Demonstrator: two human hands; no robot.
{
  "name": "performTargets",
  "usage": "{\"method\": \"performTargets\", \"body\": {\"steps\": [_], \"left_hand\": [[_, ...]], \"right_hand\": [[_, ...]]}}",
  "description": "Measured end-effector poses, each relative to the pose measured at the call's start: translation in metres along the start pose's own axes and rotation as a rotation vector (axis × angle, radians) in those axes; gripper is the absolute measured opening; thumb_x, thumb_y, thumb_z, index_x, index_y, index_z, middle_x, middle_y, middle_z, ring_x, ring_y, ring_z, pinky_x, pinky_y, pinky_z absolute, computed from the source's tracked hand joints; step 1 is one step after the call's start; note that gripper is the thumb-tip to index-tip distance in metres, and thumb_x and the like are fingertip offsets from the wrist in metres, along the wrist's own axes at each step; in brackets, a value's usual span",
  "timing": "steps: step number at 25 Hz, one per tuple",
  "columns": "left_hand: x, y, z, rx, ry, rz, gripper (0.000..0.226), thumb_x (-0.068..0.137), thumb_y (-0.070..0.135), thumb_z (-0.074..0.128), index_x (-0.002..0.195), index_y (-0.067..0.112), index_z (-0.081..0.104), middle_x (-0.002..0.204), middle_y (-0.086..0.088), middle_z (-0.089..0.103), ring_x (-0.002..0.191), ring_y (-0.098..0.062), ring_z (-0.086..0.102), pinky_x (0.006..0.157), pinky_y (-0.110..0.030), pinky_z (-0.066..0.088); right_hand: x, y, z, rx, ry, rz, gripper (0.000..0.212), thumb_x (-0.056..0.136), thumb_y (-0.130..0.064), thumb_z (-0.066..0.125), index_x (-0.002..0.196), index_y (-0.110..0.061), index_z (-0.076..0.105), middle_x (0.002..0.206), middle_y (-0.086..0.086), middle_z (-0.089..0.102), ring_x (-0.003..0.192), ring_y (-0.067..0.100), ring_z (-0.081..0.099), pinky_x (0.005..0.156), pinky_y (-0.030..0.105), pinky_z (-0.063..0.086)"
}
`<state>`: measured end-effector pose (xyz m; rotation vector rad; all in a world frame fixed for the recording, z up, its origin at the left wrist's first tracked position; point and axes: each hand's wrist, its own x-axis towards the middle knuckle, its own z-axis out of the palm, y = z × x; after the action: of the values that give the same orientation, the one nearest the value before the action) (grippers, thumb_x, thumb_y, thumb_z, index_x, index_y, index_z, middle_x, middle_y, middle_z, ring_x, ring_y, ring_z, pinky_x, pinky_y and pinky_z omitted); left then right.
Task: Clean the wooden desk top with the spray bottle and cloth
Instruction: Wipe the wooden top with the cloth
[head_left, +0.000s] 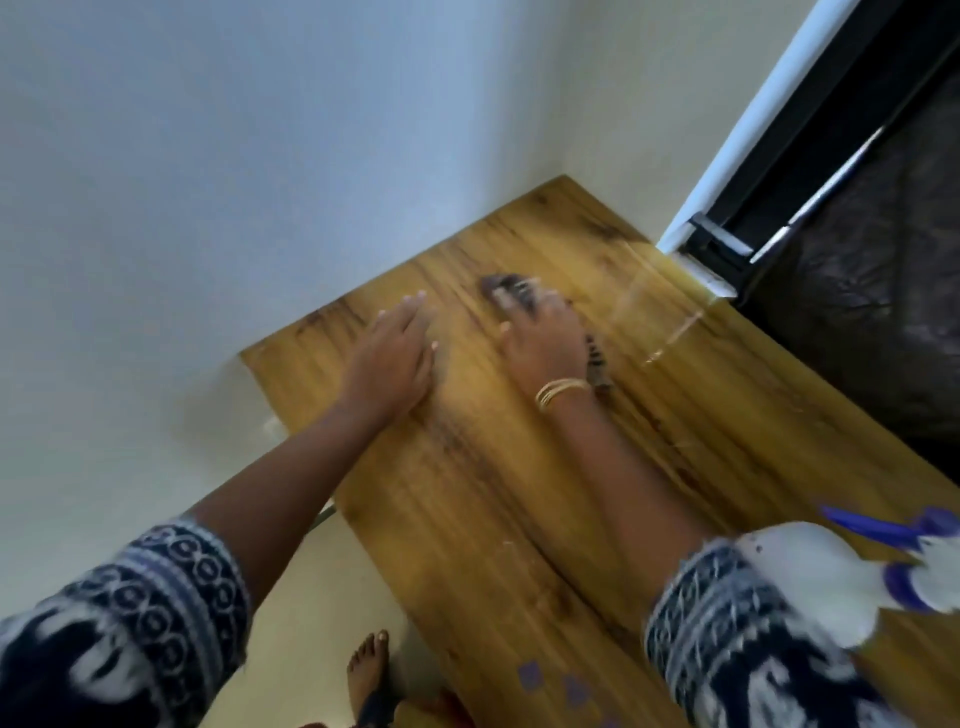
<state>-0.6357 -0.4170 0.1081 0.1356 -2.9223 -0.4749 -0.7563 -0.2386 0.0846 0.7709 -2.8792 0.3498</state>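
1. Fingers (415, 304) of my left hand (395, 358) lie straight and flat on the wooden worktop (467, 519), holding nothing; it looks like a bracing hand to me.
2. My right hand (545, 340) is spread over the dark cloth (501, 288) and presses it onto the wood. The picture is blurred there, so I cannot tell whether those fingers curl into the cloth or just lie flat on it.
3. Most of the cloth is hidden under that hand. One end sticks out past the fingertips toward the wall corner, and another bit shows beside the wrist with the gold bangles (561, 391).
4. The white spray bottle (810, 582) with its blue trigger stands at the near right of the worktop, just beside my right sleeve, and no hand is on it.
5. Progress, as I judge it: spraying appears done, since the bottle is set aside and shiny streaks lie on the wood to the right of the cloth. Wiping is under way in the far half of the worktop.
6. Left to do, by my reading: those wet streaks on the right, the near half of the worktop, and the patch under the bottle, which would need lifting away first.
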Motion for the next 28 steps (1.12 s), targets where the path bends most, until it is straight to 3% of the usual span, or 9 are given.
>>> {"method": "performTargets", "body": {"steps": [3, 5, 9, 12, 14, 17, 19, 25, 28], "left_hand": [[0.041, 0.008, 0.010, -0.032, 0.005, -0.005, 0.046, 0.097, 0.020, 0.038, 0.140, 0.008, 0.048, 0.152, -0.012, 0.041, 0.142, -0.025, 0.035, 0.114, -0.044, 0.030], [0.055, 0.013, 0.019, -0.061, 0.019, -0.017, 0.046, 0.098, 0.017, 0.042, 0.144, 0.012, 0.045, 0.154, -0.011, 0.038, 0.143, -0.024, 0.033, 0.115, -0.045, 0.029], [0.054, 0.019, 0.039, -0.034, -0.055, -0.006, 0.047, 0.100, 0.025, 0.038, 0.147, 0.019, 0.041, 0.157, -0.008, 0.033, 0.145, -0.023, 0.029, 0.118, -0.045, 0.023], [0.053, 0.017, 0.045, -0.017, -0.023, -0.025, 0.046, 0.099, 0.026, 0.037, 0.144, 0.022, 0.044, 0.155, -0.004, 0.037, 0.145, -0.019, 0.029, 0.118, -0.043, 0.021], [0.054, 0.016, 0.045, -0.008, -0.013, -0.015, 0.045, 0.099, 0.026, 0.037, 0.143, 0.023, 0.045, 0.154, -0.002, 0.038, 0.145, -0.018, 0.029, 0.118, -0.043, 0.022], [0.055, 0.015, 0.047, -0.013, 0.003, -0.030, 0.047, 0.097, 0.029, 0.037, 0.140, 0.015, 0.047, 0.151, -0.006, 0.042, 0.143, -0.019, 0.033, 0.117, -0.042, 0.024], [0.055, 0.015, 0.047, -0.029, 0.003, -0.049, 0.046, 0.097, 0.028, 0.038, 0.140, 0.013, 0.046, 0.151, -0.006, 0.043, 0.143, -0.018, 0.033, 0.118, -0.040, 0.023], [0.054, 0.016, 0.047, -0.066, 0.009, -0.060, 0.043, 0.099, 0.024, 0.041, 0.142, 0.018, 0.044, 0.155, 0.001, 0.036, 0.146, -0.011, 0.026, 0.121, -0.038, 0.017], [0.055, 0.015, 0.048, -0.057, 0.014, -0.053, 0.043, 0.099, 0.023, 0.041, 0.141, 0.017, 0.045, 0.155, 0.000, 0.038, 0.145, -0.013, 0.028, 0.120, -0.039, 0.019]], "right_hand": [[-0.053, -0.022, 0.006, 0.039, -0.029, -0.371, 0.042, 0.096, -0.044, 0.042, 0.135, -0.036, 0.055, 0.147, 0.012, 0.047, 0.129, 0.036, 0.047, 0.104, 0.045, 0.039], [-0.035, 0.008, -0.006, 0.003, 0.033, -0.326, 0.043, 0.094, -0.041, 0.044, 0.135, -0.036, 0.055, 0.143, 0.012, 0.051, 0.125, 0.034, 0.052, 0.101, 0.044, 0.042], [0.013, 0.124, -0.031, -0.090, 0.096, 0.426, 0.047, 0.095, -0.038, 0.045, 0.142, -0.035, 0.046, 0.146, 0.015, 0.044, 0.124, 0.034, 0.048, 0.101, 0.044, 0.042], [0.010, 0.131, -0.021, -0.072, 0.142, 0.678, 0.049, 0.097, -0.038, 0.045, 0.146, -0.034, 0.042, 0.155, 0.014, 0.032, 0.138, 0.035, 0.034, 0.111, 0.048, 0.031], [0.008, 0.080, -0.008, -0.093, 0.142, 0.500, 0.050, 0.096, -0.040, 0.044, 0.145, -0.034, 0.042, 0.154, 0.015, 0.035, 0.136, 0.037, 0.037, 0.110, 0.050, 0.033], [-0.004, 0.005, 0.011, -0.036, 0.042, -0.061, 0.048, 0.095, -0.045, 0.038, 0.142, -0.037, 0.046, 0.149, 0.012, 0.044, 0.130, 0.036, 0.044, 0.104, 0.045, 0.038], [0.018, 0.021, 0.007, -0.015, 0.038, -0.209, 0.047, 0.095, -0.046, 0.037, 0.140, -0.040, 0.047, 0.147, 0.009, 0.047, 0.129, 0.032, 0.047, 0.102, 0.043, 0.039], [0.101, 0.098, -0.005, 0.026, 0.059, 0.710, 0.052, 0.099, -0.041, 0.034, 0.150, -0.038, 0.030, 0.160, 0.010, 0.023, 0.143, 0.033, 0.025, 0.114, 0.045, 0.023], [0.092, 0.035, 0.009, 0.004, 0.030, 0.288, 0.051, 0.097, -0.040, 0.037, 0.148, -0.037, 0.035, 0.157, 0.010, 0.030, 0.139, 0.035, 0.032, 0.110, 0.047, 0.030]]}}
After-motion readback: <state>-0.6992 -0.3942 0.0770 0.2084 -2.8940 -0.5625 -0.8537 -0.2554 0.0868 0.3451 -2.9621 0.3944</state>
